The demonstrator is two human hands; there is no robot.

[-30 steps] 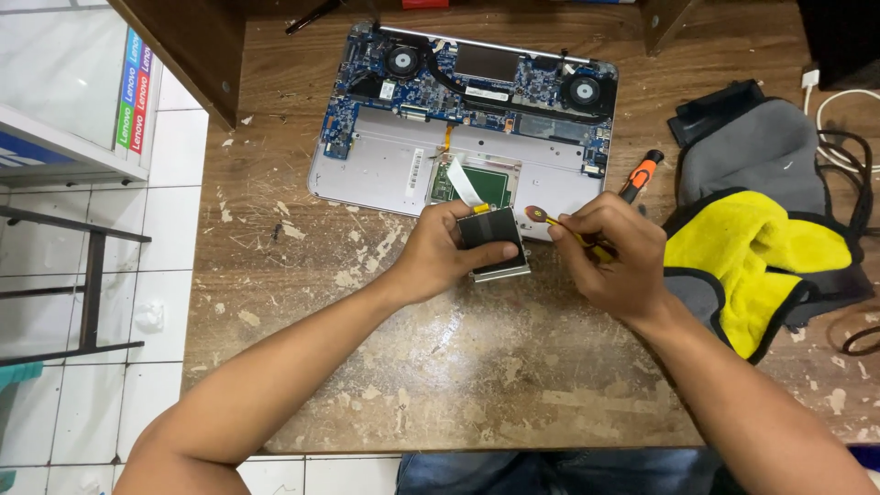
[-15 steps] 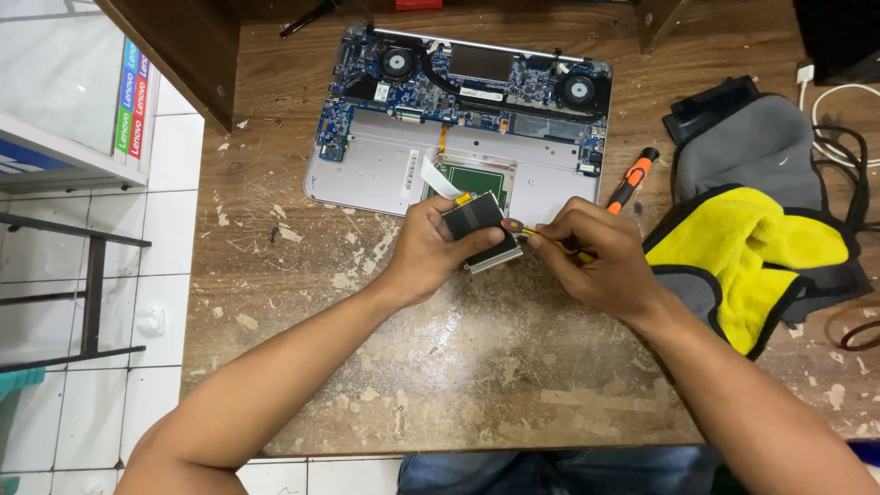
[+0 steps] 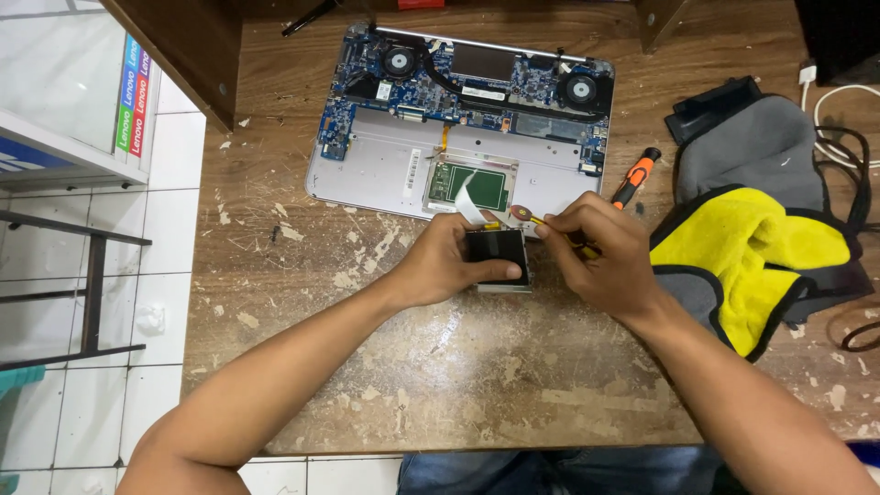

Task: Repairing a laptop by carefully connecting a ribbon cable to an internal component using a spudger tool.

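My left hand (image 3: 449, 261) grips a small flat rectangular drive (image 3: 500, 261) with a dark top and silver edge, held just above the wooden table (image 3: 385, 367). My right hand (image 3: 600, 252) is closed on a thin yellow-handled tool (image 3: 550, 223), whose tip touches the drive's upper right corner beside a small round reddish disc (image 3: 522, 214). Behind both hands lies an opened silver laptop base (image 3: 367, 174) with a blue circuit board, two fans and a green touchpad board (image 3: 472, 183) with a white ribbon cable.
An orange-and-black screwdriver (image 3: 634, 179) lies right of the laptop. A grey, black and yellow cloth pouch (image 3: 761, 238) sits at the right, with white and dark cables (image 3: 839, 119) behind it. White tiled floor and a dark metal frame (image 3: 92, 293) are left of the table.
Both hands have shifted slightly up and toward the laptop with the drive. The right hand's tool now meets the drive's upper right corner.
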